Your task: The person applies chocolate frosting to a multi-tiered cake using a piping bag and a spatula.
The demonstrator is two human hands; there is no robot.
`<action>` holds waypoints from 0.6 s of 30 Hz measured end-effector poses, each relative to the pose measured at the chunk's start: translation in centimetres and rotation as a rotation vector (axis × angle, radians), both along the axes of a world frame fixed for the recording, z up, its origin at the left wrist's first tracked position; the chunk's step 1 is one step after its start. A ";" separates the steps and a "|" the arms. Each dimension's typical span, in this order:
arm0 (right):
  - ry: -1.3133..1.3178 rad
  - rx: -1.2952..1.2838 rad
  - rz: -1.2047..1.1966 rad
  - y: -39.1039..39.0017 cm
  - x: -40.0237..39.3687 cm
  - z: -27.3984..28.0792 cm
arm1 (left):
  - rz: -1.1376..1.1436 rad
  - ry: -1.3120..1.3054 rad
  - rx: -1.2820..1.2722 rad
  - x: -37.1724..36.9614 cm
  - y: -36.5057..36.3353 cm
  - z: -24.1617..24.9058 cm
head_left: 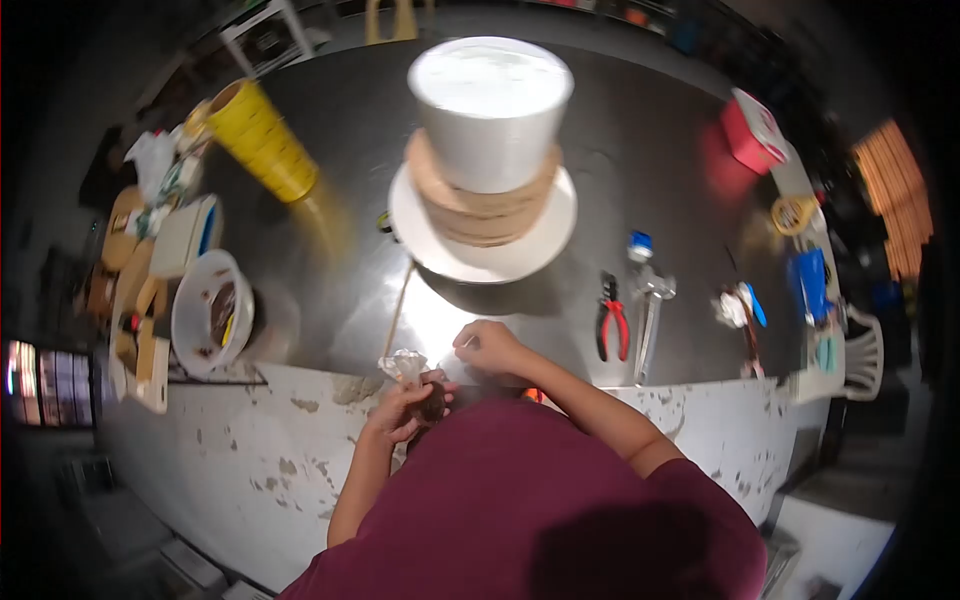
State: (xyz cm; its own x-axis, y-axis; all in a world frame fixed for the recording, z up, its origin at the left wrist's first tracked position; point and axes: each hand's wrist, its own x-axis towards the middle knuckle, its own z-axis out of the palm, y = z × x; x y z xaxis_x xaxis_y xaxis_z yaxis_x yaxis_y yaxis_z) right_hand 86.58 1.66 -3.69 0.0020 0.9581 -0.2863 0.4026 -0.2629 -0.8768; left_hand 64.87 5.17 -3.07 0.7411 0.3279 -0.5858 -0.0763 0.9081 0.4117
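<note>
Near the table's front edge, my left hand [408, 405] is wrapped round a dark brown lump [433, 402], with a crumpled clear plastic piece [403, 366] at its fingertips. My right hand [492, 349] is curled over the metal table [350, 290], its fingers pressed together; anything in them is too small to make out. A thin stick [398, 310] lies just beyond my left hand. Farther back, a white cylinder [490, 130] stands on a brown layered round piece [480, 215], on a round white base [560, 215].
Pliers with red handles [612, 322], a metal wrench [651, 310] and a blue-capped item [640, 243] lie to the right. A white bowl [187, 318] with brown residue and a yellow cylinder [262, 140] are at left. A red container [750, 133] stands back right.
</note>
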 end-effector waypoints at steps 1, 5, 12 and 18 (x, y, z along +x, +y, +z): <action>-0.109 0.087 0.002 1.5 -1.1 -0.4 | 0.035 -0.019 0.002 -0.9 -0.1 0.0; -0.440 0.429 -0.102 10.2 -5.9 -3.1 | 0.247 0.034 0.029 -4.2 1.8 0.6; -0.807 0.193 -0.422 21.5 -9.5 -3.5 | 0.297 0.058 0.168 -9.6 11.7 1.7; -0.714 0.261 -0.498 18.2 -11.1 -5.1 | 0.191 0.058 0.249 -9.4 17.2 1.0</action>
State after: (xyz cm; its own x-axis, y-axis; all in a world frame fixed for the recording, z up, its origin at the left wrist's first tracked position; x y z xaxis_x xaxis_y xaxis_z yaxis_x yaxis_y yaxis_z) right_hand 75.51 19.84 -8.74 0.5266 0.8333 0.1681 0.7661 -0.3795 -0.5186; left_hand 55.51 22.41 -2.04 0.6196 0.5971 -0.5094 -0.2059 0.7499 0.6286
